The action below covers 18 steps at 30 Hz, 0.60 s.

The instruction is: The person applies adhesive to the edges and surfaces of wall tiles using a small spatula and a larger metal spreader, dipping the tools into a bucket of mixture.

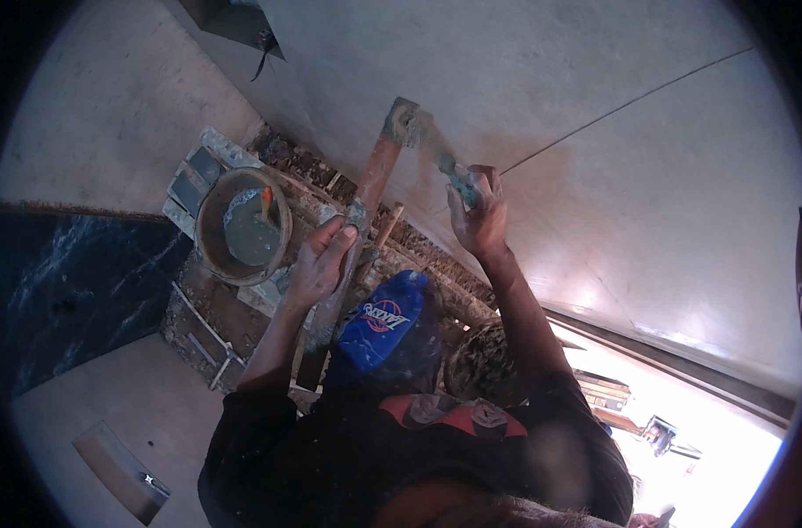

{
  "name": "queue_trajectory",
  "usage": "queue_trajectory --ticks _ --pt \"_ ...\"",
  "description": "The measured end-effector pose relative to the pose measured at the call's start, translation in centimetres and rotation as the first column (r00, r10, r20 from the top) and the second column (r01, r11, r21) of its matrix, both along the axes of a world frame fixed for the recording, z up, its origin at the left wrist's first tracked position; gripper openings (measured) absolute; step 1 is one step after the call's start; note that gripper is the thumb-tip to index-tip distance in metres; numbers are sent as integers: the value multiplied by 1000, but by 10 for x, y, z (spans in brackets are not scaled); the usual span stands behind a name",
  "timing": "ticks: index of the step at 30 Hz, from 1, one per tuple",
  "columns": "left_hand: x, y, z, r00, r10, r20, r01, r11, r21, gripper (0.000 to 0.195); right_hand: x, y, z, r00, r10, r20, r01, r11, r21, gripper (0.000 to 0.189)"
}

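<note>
My left hand (318, 261) grips a long wooden board (380, 165) that slants up and away in front of me. At the board's far end sits a lump of wet grey mortar (407, 124). In my right hand (483, 214) is a trowel (464, 189) with a green handle. Its blade is blurred by motion and reaches toward the mortar, and whether it touches cannot be told. Just beyond both hands rises a smooth plastered wall (612, 178), with a damp brownish patch near the trowel.
A bucket (244, 270) of cloudy water holds an orange-handled tool (266, 201). It stands on rough planks (302, 211) to my left. A second, mortar-crusted bucket (477, 363) is close by my right side. Recessed boxes with wires (263, 39) open in the walls.
</note>
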<state>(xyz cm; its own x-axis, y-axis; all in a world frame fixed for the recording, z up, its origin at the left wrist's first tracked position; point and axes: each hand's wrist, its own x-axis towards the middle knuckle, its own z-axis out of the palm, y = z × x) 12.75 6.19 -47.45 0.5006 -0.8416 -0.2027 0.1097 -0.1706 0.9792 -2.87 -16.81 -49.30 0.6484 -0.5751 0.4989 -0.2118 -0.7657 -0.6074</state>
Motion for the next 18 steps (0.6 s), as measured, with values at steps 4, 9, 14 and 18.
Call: queue_trajectory --ticks 4,9,14,18 --pt "-6 -2 9 994 21 -110 -22 1000 -12 32 -6 5 -4 1000 0 -17 0 999 41 35" --pt "-8 -1 10 981 27 -192 -39 998 -58 31 -13 5 -10 1000 -3 10 3 1000 -15 32" --pt "-4 0 15 978 107 -178 -122 990 -73 29 -26 7 -15 999 -24 -33 25 1000 2 31" --pt "-6 -2 35 981 66 -182 -68 998 -5 30 -12 7 2 997 -11 70 14 999 -51 31"
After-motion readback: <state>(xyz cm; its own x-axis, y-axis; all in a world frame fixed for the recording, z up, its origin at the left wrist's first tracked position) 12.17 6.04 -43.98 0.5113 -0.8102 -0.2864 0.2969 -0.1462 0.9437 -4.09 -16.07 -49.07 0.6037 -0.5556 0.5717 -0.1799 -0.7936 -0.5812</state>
